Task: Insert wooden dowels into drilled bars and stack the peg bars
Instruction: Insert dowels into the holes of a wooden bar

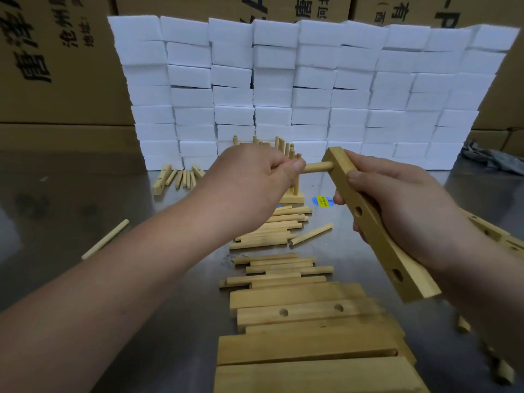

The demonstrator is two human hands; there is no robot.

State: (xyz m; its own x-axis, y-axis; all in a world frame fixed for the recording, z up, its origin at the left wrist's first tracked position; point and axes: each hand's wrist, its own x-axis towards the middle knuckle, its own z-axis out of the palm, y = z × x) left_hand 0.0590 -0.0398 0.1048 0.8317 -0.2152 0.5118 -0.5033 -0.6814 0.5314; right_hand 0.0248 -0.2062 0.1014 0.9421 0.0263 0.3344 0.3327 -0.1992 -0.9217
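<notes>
**Trainee:** Hands: what does each one hold?

**Instructor:** The left hand (255, 171) pinches one dowel (317, 167) by its near end. The dowel's other end sits in the top hole of the drilled bar (377, 222). The right hand (402, 205) wraps around the middle of the bar and holds it raised above the counter (141, 199).

**Trainee:** How do the parts handle?

**Instructor:** Judge both as light, rigid, dry wood. The dowel is smooth and round, so it will likely roll if set down. Hold it at the end away from the hole and push straight along its axis. Grip the bar on its plain sides, with the fingers off the holes.

**Trainee:** Counts?

**Instructor:**
- One bar is in hand. Three holes are visible: one filled, two empty.
- Below the hands, loose dowels (272, 231) lie in two heaps, well over a dozen in all.
- Nearer than the hands lie at least four spare bars (306, 310).
- One stray dowel (105, 239) lies left of the left forearm.
- Behind the left hand stand finished peg bars (286, 146). Their number cannot be told.
</notes>
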